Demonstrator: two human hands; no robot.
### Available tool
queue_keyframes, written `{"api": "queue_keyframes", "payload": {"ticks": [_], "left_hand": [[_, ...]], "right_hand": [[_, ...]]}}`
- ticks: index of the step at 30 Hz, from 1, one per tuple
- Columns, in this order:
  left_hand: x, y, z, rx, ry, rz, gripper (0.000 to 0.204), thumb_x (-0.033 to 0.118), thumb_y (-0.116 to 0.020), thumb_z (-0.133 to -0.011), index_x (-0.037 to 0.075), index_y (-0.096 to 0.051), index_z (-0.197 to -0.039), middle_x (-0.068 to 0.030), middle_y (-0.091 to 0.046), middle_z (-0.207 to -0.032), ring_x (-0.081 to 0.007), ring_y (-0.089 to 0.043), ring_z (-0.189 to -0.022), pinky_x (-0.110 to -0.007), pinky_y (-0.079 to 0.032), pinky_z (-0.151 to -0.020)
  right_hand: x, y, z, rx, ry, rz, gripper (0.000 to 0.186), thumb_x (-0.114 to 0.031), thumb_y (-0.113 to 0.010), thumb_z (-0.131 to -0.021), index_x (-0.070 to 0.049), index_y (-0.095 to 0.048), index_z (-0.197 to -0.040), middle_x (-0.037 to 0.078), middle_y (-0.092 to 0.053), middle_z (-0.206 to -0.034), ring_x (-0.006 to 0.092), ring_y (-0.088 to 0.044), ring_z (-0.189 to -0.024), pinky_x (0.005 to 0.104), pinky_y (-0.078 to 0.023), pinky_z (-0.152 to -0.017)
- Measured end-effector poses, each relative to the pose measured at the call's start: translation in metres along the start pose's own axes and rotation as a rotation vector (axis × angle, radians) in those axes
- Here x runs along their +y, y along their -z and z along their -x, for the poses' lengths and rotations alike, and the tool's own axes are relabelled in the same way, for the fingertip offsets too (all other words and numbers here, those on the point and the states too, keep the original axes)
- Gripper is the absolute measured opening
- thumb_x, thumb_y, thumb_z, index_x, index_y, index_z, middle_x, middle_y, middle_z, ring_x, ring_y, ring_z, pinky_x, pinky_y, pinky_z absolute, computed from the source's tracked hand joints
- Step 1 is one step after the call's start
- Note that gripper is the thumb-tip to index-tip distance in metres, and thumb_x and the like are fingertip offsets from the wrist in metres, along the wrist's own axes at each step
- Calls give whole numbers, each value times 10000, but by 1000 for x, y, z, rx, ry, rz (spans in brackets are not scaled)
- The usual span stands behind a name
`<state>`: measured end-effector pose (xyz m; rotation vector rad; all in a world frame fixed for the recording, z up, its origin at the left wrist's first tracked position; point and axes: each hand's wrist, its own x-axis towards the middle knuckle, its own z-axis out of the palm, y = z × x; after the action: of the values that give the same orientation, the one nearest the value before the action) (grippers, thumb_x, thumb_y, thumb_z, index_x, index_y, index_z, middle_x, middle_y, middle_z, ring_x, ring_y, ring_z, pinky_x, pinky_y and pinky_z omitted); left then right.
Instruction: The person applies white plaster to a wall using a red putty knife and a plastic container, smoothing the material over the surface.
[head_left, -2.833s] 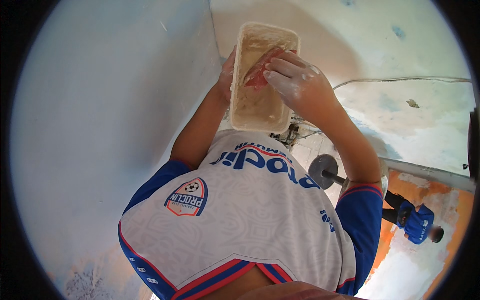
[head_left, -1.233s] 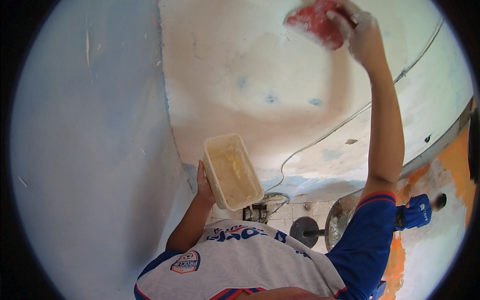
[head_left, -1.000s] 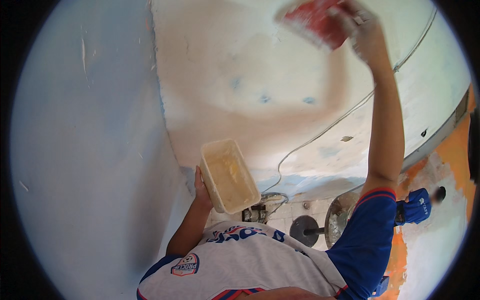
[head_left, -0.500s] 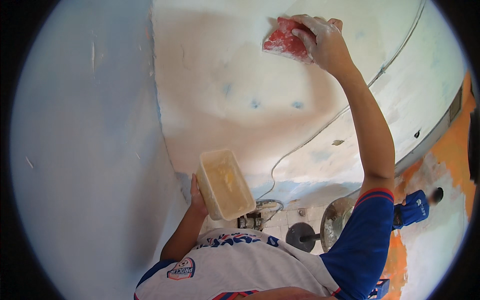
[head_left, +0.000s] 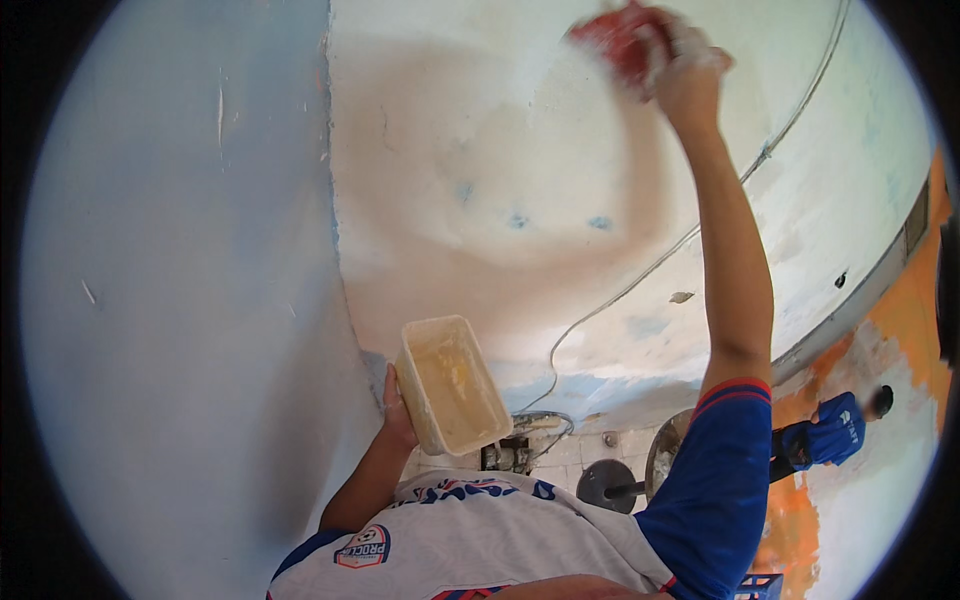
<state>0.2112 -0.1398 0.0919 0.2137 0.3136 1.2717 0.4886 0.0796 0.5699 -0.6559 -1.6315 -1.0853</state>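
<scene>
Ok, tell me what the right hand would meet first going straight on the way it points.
Probably the pale wall, with the red scraper in the right hand leading. The hand points up-left in the picture; blur hides whether the scraper touches the wall.

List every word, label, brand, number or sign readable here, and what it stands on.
White shirt: large blue lettering across the front, partly folded; wording not copied out.
Crest on that shirt: a football and lettering, likewise not copied.
Another person's blue shirt: small white lettering, likewise not copied.
Tub: no print seen.
Red scraper: too blurred to tell.
</scene>
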Motion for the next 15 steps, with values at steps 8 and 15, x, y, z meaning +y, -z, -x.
{"api": "queue_keyframes", "payload": {"ticks": [8,15], "left_hand": [[-4,-10,0,-27,-5,-19,883,771,-229,-995,128,-418,-1571,-145,-515,-1527,-343,-529,-1372,-518,-429,-1156],[-13,-4,5,-16,-79,-35,882,773,-230,-992,141,-396,-1584,-140,-506,-1536,-344,-523,-1379,-527,-424,-1159]], "right_hand": [[-42,8,44,-258,179,-180,236,-166,-731,-939,-65,-713,-1153,129,-753,-980,254,-728,-872,367,-511,-924],[-13,20,-4,92,-535,-447,257,-172,-722,-931,-85,-717,-1173,114,-767,-1061,314,-722,-930,415,-554,-842]]}}
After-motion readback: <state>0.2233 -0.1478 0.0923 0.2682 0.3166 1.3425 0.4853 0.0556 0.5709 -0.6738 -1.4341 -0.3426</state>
